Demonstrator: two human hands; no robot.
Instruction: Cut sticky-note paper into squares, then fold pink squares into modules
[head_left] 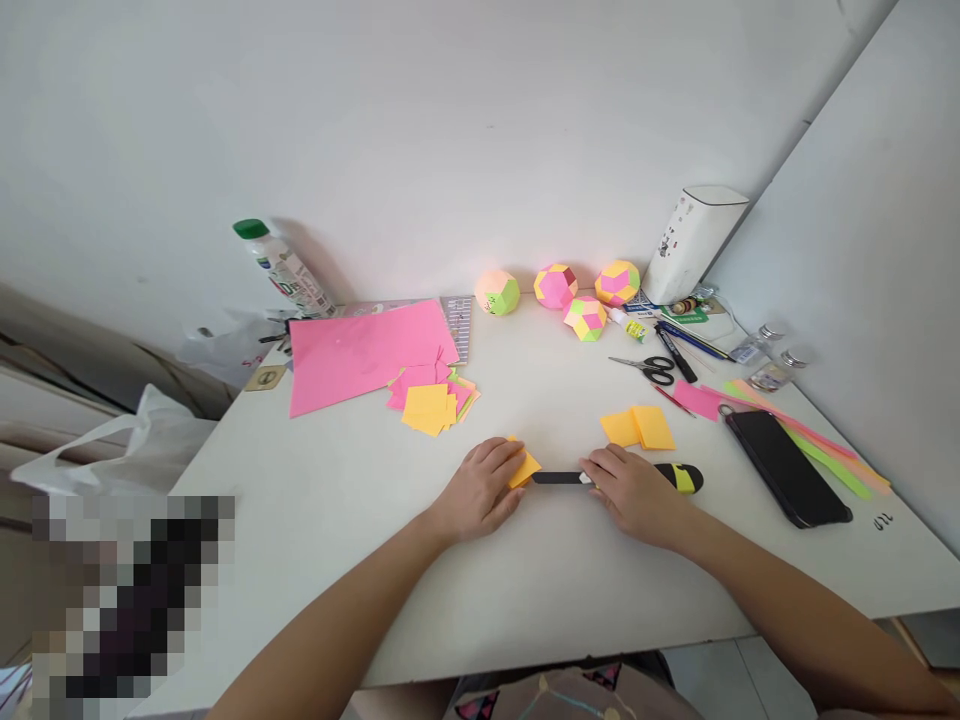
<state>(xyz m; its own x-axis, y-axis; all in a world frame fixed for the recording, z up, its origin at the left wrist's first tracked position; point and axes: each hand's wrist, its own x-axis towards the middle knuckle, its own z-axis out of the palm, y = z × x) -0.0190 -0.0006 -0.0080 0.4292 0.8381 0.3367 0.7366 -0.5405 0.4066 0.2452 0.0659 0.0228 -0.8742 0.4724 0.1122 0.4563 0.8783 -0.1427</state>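
Note:
My left hand (487, 488) lies closed over a small folded orange paper (528, 470), pressing it on the table. The tip of a black blade meets the paper's right side; whether it is inside the fold I cannot tell. My right hand (628, 492) is wrapped round a utility knife (686, 479) with a black and yellow handle, its blade pointing left. Just beyond my right hand lie two orange folded papers (641, 428). A pile of cut orange, pink and green papers (427, 408) sits beyond my left hand.
Several paper balls (556, 287) stand by the wall. Scissors (652, 370), a glue bottle (628, 325) and pens lie at the right, near a phone (787, 468) on coloured strips. Pink sheets (360, 350) and a white bottle (289, 275) are at the back left.

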